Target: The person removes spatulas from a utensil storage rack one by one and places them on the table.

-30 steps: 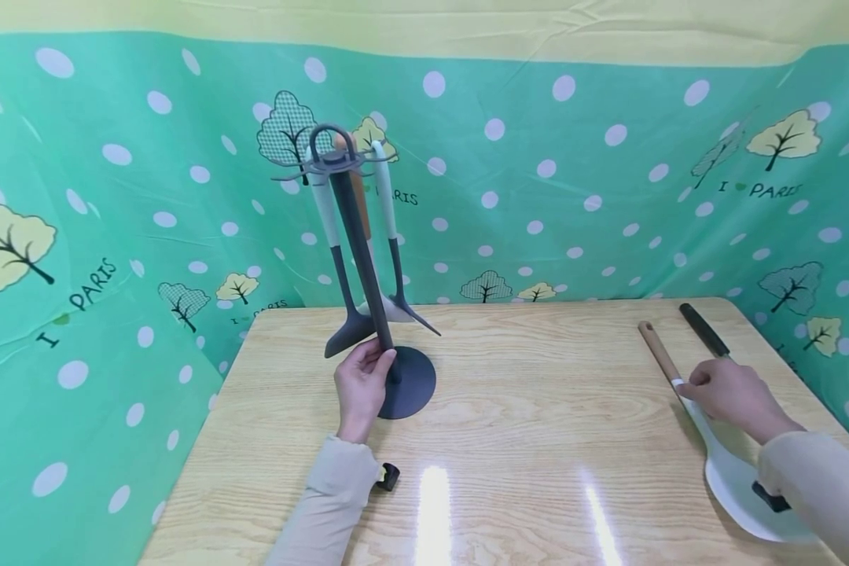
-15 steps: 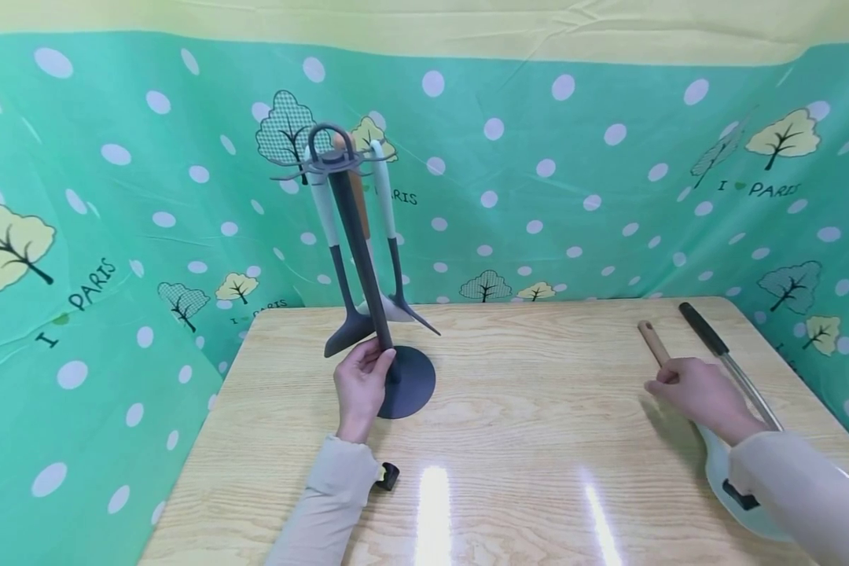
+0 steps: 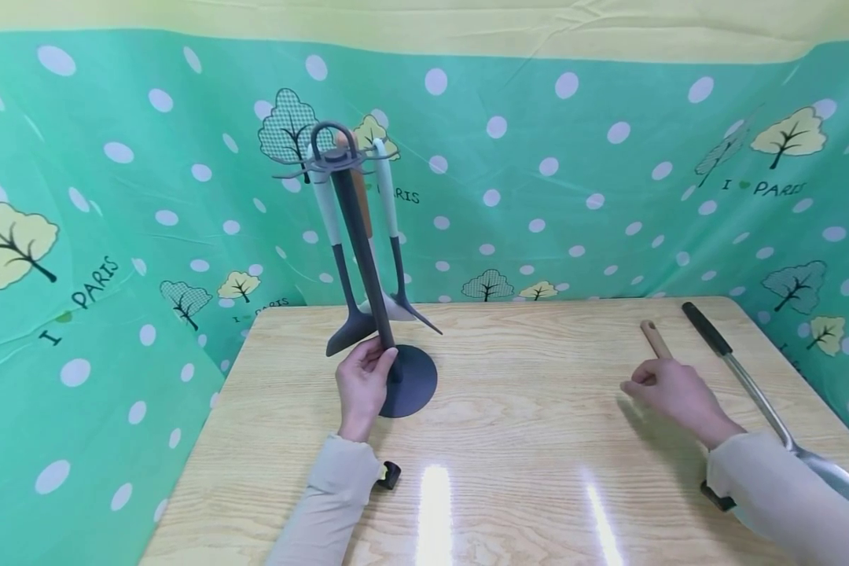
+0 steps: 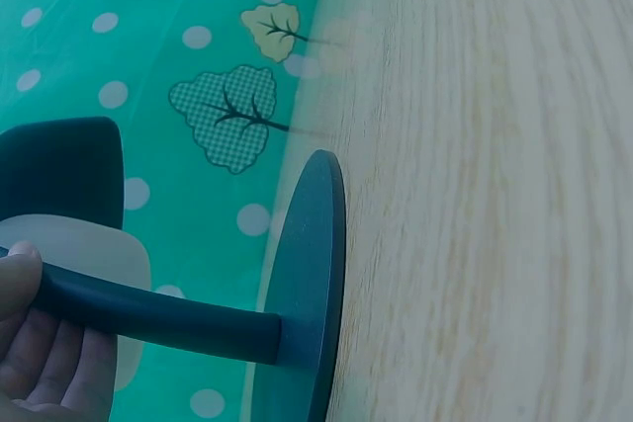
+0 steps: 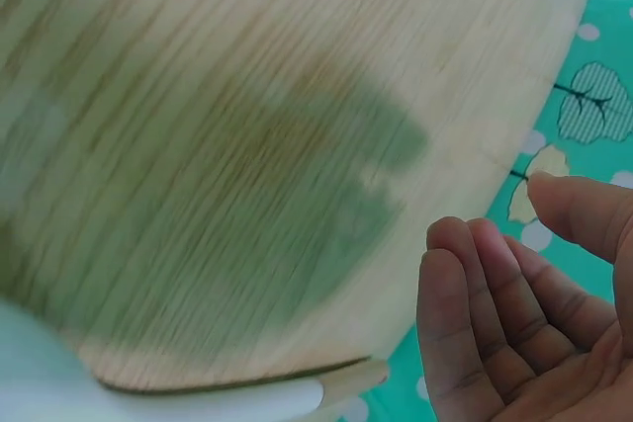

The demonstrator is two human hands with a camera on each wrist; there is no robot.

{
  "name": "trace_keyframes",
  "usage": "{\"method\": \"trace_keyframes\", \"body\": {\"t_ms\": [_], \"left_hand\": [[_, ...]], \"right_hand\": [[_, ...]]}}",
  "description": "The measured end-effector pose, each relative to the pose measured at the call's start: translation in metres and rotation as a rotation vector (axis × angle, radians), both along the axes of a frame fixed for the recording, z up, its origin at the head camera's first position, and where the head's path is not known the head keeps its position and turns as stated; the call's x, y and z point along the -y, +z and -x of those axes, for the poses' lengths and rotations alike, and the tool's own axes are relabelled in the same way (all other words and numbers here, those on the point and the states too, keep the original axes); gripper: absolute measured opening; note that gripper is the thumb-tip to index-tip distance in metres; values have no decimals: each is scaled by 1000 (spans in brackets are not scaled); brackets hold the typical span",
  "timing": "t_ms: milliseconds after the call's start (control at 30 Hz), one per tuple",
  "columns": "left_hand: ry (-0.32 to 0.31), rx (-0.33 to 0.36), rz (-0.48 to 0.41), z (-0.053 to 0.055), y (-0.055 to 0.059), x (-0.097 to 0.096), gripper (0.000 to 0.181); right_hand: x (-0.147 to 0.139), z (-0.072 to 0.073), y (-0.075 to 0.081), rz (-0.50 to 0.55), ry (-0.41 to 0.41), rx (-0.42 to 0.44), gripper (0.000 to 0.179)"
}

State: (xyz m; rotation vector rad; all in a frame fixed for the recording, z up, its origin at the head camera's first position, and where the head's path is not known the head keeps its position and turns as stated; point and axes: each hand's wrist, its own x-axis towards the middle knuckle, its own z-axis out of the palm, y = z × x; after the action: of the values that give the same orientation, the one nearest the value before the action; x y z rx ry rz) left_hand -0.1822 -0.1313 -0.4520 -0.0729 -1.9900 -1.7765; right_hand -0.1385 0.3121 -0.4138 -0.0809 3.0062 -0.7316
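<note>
With my left hand [image 3: 363,387] I grip the lower pole of a dark utensil rack [image 3: 361,236], thumb and fingers around it. On the rack hang a dark-headed ladle [image 3: 350,328] with a pale handle, a dark turner [image 3: 398,267] and a utensil with a brown handle [image 3: 362,206], its pale head partly hidden. My right hand [image 3: 679,397] hovers above the table, fingers loosely bent, holding nothing. Below it lies a white utensil with a wooden handle [image 3: 654,339]; hand and sleeve hide most of it. The right wrist view shows its white shaft [image 5: 227,402].
A metal utensil [image 3: 760,393] with a black handle lies along the table's right side, its head partly behind the right sleeve. The wooden table [image 3: 531,377] meets a green dotted cloth [image 3: 509,196] at the back and sides.
My right hand has moved left, from over the white utensil's shaft to its left side, uncovering the metal utensil. My left hand keeps its grip on the rack.
</note>
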Motion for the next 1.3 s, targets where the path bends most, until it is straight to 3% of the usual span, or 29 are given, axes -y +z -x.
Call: {"method": "trace_keyframes", "body": {"t_ms": [333,600,867,933,1167,1300], "left_hand": [[0,13,-8,0,0,-1,21],[3,6,-4,0,-1,0,22],[6,3,-6,1,0,-1,24],[0,0,-8,-1,3,-1,24],[-8,-7,10,-16,30,-7,23],[-1,-6,16,-18,33,-9,23]], "right_hand": [[16,-2,-4,46,28,-120,11],[32,2,-9,70,10,-19,17],[49,5,-14,97,26,-13,15],[53,6,-15,106,33,-14,16],[69,7,-15,142,36,-6,17],[77,8,-15,170,41,0,18]]}}
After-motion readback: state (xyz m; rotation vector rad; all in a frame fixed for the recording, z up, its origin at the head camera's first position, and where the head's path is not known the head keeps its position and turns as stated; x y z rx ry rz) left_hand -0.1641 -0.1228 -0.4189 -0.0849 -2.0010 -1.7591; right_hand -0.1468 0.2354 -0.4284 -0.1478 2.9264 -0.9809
